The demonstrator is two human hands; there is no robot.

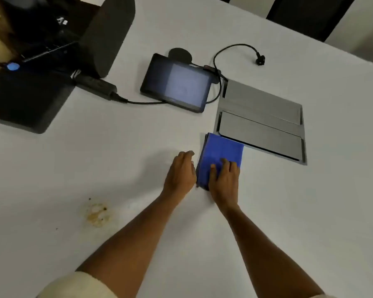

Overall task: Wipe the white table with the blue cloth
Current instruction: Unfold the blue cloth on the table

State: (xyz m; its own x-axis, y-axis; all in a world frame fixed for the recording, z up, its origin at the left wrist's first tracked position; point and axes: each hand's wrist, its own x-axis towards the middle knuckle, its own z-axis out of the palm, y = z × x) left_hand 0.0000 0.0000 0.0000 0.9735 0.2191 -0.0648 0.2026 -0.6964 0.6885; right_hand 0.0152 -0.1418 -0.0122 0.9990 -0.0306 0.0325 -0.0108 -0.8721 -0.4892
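A folded blue cloth (219, 152) lies flat on the white table (289, 211), its far corner against a grey flap panel. My right hand (224, 181) rests palm down on the cloth's near end, fingers spread over it. Just left of the cloth, my left hand (180, 172) sits on the table with its fingers curled at the cloth's left edge. A brownish stain with dark specks (97, 214) marks the table to the near left, well apart from the cloth.
A grey cable-box panel (261, 121) is set into the table behind the cloth. A dark tablet (177, 84) with a black cable (235, 48) lies further back. A black monitor base (19, 102) and a dark chair back (106, 33) stand at the far left.
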